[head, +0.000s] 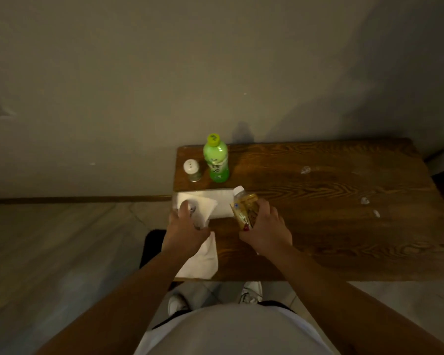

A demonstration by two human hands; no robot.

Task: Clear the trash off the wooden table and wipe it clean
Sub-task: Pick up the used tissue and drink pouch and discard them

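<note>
The right hand (264,231) has its fingers clenched around a tilted amber plastic bottle with a white cap (244,208). The left hand (187,226) grasps a crumpled white paper napkin (203,206) at the brown wooden table (331,226)'s left edge. Behind stand a green plastic bottle (215,160) and a white-topped glass shaker (192,170).

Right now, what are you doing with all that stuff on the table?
A person is clearing a wooden table. The right hand grips a yellowish bottle with a white cap, tilted. The left hand holds a white napkin and reaches onto more napkins at the table's left edge. A green bottle and a white-topped shaker stand upright at the back corner. A few small crumpled bits lie on the right side.
</note>
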